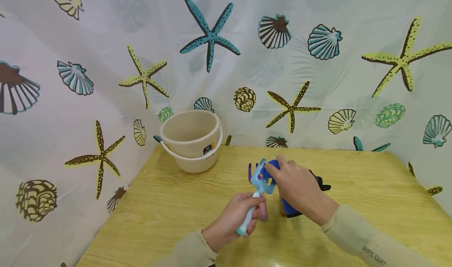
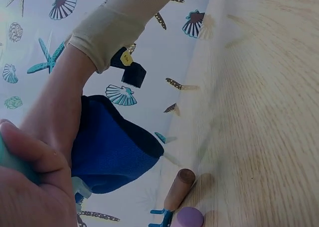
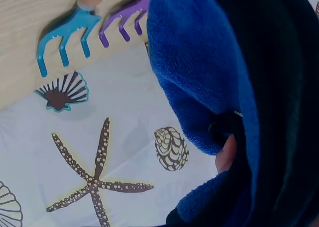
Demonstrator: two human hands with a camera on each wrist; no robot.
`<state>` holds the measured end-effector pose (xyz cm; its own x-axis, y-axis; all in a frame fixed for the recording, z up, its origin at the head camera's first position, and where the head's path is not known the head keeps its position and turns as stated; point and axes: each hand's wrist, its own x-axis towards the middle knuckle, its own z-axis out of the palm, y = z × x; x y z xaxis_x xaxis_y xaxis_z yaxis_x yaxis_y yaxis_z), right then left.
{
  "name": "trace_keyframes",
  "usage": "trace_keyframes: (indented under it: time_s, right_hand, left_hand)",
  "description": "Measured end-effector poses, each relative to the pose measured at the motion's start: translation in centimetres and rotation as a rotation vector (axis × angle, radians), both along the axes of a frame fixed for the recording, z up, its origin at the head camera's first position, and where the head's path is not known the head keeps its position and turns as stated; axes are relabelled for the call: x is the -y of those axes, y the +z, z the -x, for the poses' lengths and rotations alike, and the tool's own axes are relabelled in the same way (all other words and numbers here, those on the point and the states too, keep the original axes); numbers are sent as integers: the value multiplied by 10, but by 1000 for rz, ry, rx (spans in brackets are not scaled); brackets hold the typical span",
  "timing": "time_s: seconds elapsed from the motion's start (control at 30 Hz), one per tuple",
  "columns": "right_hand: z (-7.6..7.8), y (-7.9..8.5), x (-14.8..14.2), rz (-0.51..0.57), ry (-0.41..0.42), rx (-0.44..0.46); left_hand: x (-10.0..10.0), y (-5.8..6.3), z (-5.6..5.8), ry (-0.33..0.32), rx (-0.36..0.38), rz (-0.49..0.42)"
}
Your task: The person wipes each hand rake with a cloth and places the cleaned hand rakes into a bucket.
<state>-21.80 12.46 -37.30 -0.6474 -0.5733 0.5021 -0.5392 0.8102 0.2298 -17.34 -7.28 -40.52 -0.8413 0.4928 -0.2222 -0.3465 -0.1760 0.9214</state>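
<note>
My left hand [image 1: 238,214] grips the pale blue handle of a small garden fork [image 1: 260,185], its tines pointing up and away. With fingers curled round it, my right hand [image 1: 298,182] holds a blue cloth [image 1: 290,209] with a dark side, bunched against the tines. In the left wrist view the cloth [image 2: 112,142] hangs below the right wrist, and the left hand [image 2: 37,177] shows at the edge. Fuzzy folds of the cloth [image 3: 194,62] cover much of the right wrist view, where one fingertip [image 3: 227,155] shows and the fork is hidden.
Behind the hands, a purple hand rake [image 3: 127,18] and a teal hand rake [image 3: 65,30] lie side by side on the wooden table [image 1: 169,216]. A beige bucket [image 1: 192,143] stands at the back left. A curtain printed with shells and starfish [image 1: 247,70] surrounds the table.
</note>
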Motion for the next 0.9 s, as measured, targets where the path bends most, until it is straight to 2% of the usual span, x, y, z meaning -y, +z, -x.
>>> trace_keyframes:
  time_s: [0.27,0.47,0.67,0.9]
  right_hand:
    - [-3,6,7,-7,-14,-44]
    - [-11,2,15,-58,80,57]
    - [-3,5,12,-39,-8,20]
    - [6,19,-5,57,-53,-24]
  left_hand:
    - [2,2,-1,5,9,-2]
    - [-2,1,1,-3,9,40]
    - [-3,1,0,-14,18,62]
    - [-1,4,0,8,13,45]
